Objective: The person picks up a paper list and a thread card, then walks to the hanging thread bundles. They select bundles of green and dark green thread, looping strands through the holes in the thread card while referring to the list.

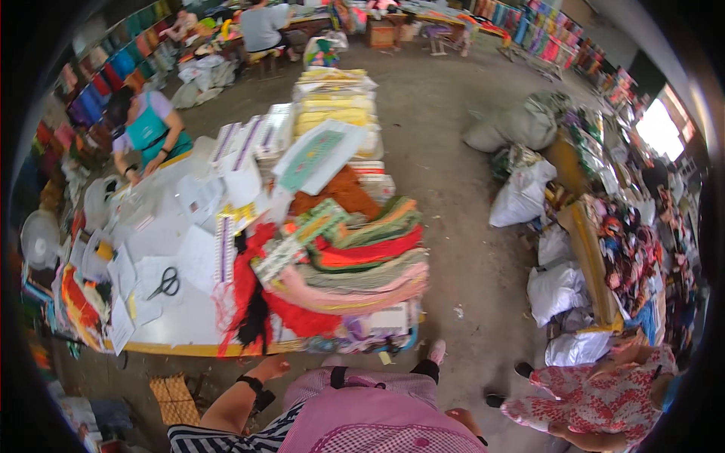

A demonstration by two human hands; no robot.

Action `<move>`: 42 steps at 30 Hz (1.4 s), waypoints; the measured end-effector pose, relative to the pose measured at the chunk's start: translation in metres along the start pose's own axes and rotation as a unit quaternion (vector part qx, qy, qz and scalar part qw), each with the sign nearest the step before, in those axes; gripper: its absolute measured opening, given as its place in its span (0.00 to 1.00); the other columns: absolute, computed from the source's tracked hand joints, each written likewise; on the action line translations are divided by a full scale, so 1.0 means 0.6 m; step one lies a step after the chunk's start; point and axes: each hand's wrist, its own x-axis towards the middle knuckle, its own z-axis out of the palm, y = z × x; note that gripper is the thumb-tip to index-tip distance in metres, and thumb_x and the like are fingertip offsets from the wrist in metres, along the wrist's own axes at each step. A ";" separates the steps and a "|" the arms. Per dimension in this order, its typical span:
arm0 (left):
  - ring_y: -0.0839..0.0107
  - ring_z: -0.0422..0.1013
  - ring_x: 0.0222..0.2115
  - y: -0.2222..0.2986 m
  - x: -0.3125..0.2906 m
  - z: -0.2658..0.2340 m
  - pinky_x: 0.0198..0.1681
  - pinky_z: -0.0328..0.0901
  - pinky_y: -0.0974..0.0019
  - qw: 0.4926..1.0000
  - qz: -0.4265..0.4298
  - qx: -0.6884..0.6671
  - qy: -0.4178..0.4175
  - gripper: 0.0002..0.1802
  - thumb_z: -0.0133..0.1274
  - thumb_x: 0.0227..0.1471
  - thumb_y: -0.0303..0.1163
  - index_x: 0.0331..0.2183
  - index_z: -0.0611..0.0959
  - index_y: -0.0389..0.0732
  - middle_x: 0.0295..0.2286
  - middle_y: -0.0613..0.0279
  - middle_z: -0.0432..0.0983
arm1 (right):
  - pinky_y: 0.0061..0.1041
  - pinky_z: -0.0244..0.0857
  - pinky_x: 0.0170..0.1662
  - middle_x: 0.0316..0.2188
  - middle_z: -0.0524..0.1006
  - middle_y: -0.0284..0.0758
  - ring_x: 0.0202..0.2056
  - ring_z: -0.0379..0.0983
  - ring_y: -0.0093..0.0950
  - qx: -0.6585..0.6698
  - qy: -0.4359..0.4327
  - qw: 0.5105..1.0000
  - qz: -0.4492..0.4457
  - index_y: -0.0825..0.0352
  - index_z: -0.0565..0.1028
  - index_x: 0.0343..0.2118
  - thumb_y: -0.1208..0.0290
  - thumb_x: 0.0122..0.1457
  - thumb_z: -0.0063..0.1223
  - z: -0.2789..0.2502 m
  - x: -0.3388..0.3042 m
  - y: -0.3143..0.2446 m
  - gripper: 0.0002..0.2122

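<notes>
My left hand (273,368), with a black band at the wrist, is just off the near edge of the table (177,329). Its fingers look curled in and no object shows in them. My right hand (461,417) hangs low beside my body, mostly hidden, so its fingers cannot be made out. Ahead of my left hand, red yarn (302,313) and a black bundle (254,321) lie at the table's edge. Layered pink, grey and green skeins (362,275) are heaped to the right of them. Black-handled scissors (168,284) rest on papers farther left.
A co-worker in a teal apron (155,132) works at the table's far left. Another person in a red-patterned outfit (596,396) is at my right. White sacks (555,291) line the right side. Yellow packages (336,113) are stacked beyond the yarn.
</notes>
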 end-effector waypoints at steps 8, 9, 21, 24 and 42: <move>0.62 0.67 0.51 0.385 0.044 0.021 0.50 0.66 0.57 0.948 -0.137 -0.198 -0.210 0.40 0.48 0.54 0.57 0.61 0.58 0.51 0.52 0.59 0.67 | 0.23 0.71 0.32 0.29 0.80 0.34 0.28 0.76 0.24 0.120 -0.048 0.990 0.058 0.69 0.77 0.36 0.63 0.57 0.54 -0.326 0.222 0.122 0.12; 0.63 0.66 0.51 0.399 0.040 0.030 0.51 0.65 0.58 0.931 -0.177 -0.251 -0.200 0.40 0.48 0.53 0.59 0.61 0.60 0.50 0.52 0.58 0.67 | 0.23 0.71 0.33 0.33 0.80 0.38 0.29 0.77 0.26 0.110 -0.055 0.990 0.074 0.70 0.77 0.38 0.64 0.57 0.54 -0.366 0.254 0.103 0.13; 0.66 0.70 0.45 0.749 0.139 0.069 0.47 0.66 0.61 0.886 -0.258 -0.316 -0.221 0.30 0.41 0.57 0.57 0.48 0.73 0.42 0.45 0.60 0.72 | 0.25 0.70 0.26 0.21 0.79 0.33 0.23 0.76 0.25 -0.259 -0.079 0.928 -0.255 0.66 0.78 0.26 0.58 0.56 0.48 -0.703 0.682 -0.278 0.15; 0.67 0.70 0.44 0.761 0.235 0.052 0.46 0.66 0.61 0.877 -0.241 -0.376 -0.178 0.29 0.42 0.57 0.57 0.48 0.73 0.42 0.44 0.60 0.72 | 0.28 0.69 0.37 0.32 0.77 0.40 0.32 0.74 0.27 -0.382 0.047 0.738 -0.554 0.63 0.78 0.35 0.67 0.61 0.42 -0.753 0.778 -0.410 0.11; 0.69 0.71 0.37 0.948 0.814 -0.254 0.36 0.69 0.62 0.752 -0.287 -0.593 0.023 0.25 0.44 0.56 0.52 0.44 0.74 0.42 0.41 0.61 0.74 | 0.32 0.69 0.36 0.32 0.77 0.42 0.34 0.74 0.32 -0.614 -0.003 0.605 -0.507 0.66 0.77 0.33 0.62 0.59 0.46 -1.061 1.114 -1.345 0.12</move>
